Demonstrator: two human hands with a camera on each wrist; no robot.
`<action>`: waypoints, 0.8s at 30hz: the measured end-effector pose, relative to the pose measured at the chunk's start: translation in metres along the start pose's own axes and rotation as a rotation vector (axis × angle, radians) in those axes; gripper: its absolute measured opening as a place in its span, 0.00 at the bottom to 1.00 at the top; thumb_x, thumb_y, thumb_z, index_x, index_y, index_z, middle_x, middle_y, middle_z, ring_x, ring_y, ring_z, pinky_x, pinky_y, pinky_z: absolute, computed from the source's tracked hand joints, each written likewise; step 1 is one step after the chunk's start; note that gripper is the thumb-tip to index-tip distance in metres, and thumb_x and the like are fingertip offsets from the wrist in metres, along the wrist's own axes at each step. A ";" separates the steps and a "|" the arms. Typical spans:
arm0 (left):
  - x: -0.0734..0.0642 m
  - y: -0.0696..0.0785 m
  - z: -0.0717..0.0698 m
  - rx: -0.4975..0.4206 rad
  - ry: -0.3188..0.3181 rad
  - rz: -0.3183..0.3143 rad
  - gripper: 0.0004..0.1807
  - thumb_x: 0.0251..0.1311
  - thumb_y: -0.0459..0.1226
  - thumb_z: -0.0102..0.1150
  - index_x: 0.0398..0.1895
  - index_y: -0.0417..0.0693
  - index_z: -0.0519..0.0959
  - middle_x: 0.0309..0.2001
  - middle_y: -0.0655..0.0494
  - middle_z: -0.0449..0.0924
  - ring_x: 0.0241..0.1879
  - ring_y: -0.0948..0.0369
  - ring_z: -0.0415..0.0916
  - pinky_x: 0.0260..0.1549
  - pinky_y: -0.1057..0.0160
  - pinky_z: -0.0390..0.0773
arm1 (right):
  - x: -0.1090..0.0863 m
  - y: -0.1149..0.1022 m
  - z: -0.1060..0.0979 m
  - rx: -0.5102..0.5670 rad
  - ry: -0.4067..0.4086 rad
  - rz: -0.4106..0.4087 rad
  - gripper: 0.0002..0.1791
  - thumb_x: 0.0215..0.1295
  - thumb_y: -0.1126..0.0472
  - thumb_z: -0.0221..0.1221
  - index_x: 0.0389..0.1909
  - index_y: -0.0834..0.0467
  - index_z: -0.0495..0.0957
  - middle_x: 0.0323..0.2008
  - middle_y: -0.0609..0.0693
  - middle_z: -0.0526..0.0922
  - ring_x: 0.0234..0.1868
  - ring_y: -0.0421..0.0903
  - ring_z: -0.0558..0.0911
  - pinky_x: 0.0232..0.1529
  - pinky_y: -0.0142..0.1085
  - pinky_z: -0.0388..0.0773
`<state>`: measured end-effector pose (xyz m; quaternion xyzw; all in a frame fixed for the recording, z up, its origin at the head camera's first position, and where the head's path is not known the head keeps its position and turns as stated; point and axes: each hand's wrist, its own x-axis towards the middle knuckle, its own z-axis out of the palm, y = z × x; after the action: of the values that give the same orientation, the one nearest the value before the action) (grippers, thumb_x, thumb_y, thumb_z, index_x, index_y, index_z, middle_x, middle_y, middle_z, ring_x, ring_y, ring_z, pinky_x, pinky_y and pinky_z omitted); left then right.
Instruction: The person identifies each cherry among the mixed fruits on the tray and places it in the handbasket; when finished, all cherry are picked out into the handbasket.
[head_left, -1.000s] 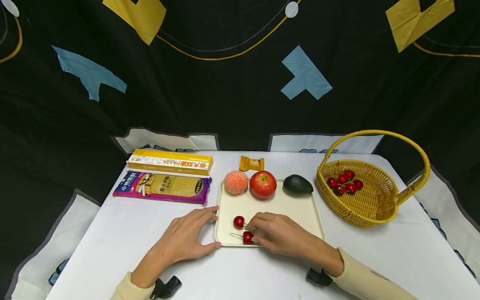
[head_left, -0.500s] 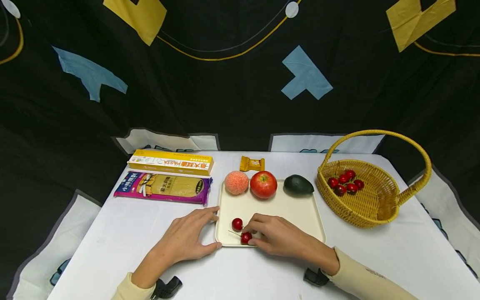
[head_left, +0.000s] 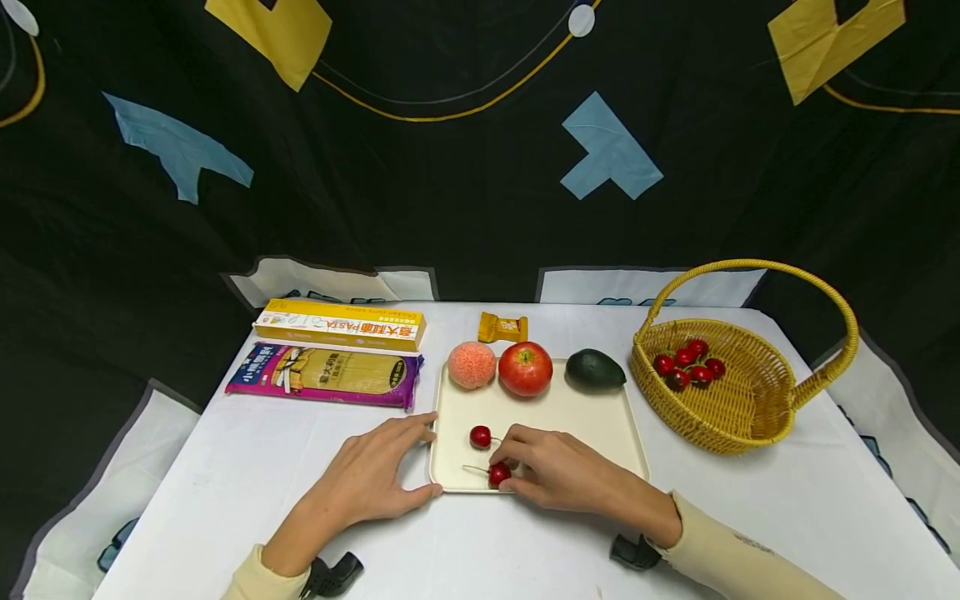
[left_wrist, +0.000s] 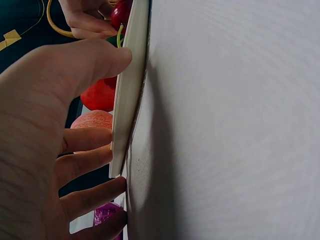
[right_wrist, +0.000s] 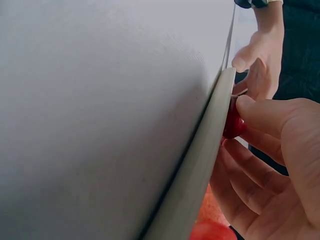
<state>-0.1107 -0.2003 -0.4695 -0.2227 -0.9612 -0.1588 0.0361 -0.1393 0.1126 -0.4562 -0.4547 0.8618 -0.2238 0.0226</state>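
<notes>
Near the front edge of a cream tray (head_left: 592, 425), my right hand (head_left: 562, 468) pinches a cherry (head_left: 498, 476) between thumb and fingers. Its stem points left. Just behind it on the tray lies a second cherry (head_left: 481, 437), its stem reaching toward my right fingers. My left hand (head_left: 367, 475) is spread at the tray's left side, thumb at the front corner and a finger against the left rim. In the right wrist view the thumb and fingers hold the red cherry (right_wrist: 234, 120) close above the tray's rim.
A peach (head_left: 472, 365), an apple (head_left: 526, 369) and an avocado (head_left: 595, 370) line the tray's far edge. Behind lies a small yellow packet (head_left: 503, 327). At right stands a wicker basket (head_left: 738, 417) holding several cherries. A pasta box (head_left: 340, 324) and a purple pasta pack (head_left: 326, 375) lie at left.
My right hand and its cherry shifted slightly left, then back right. The second cherry rolled a little nearer, then away and to the right. My left hand stayed in place.
</notes>
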 end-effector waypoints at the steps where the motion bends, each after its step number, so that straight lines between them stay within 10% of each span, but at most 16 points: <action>1: 0.000 0.000 0.000 0.001 0.001 0.001 0.34 0.52 0.64 0.76 0.59 0.62 0.83 0.76 0.64 0.73 0.72 0.55 0.75 0.54 0.43 0.84 | -0.001 0.000 -0.001 -0.001 0.001 0.001 0.13 0.71 0.51 0.72 0.53 0.47 0.87 0.46 0.39 0.82 0.34 0.33 0.78 0.38 0.24 0.76; 24: 0.000 0.000 0.000 0.003 -0.007 0.011 0.33 0.53 0.64 0.76 0.59 0.62 0.83 0.77 0.64 0.73 0.72 0.55 0.75 0.55 0.45 0.84 | -0.037 0.031 -0.048 0.177 0.219 0.105 0.18 0.64 0.69 0.74 0.52 0.53 0.85 0.50 0.42 0.86 0.47 0.42 0.87 0.43 0.34 0.87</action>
<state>-0.1107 -0.2007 -0.4697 -0.2283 -0.9604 -0.1563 0.0339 -0.1534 0.1750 -0.4318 -0.3781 0.8586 -0.3456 -0.0200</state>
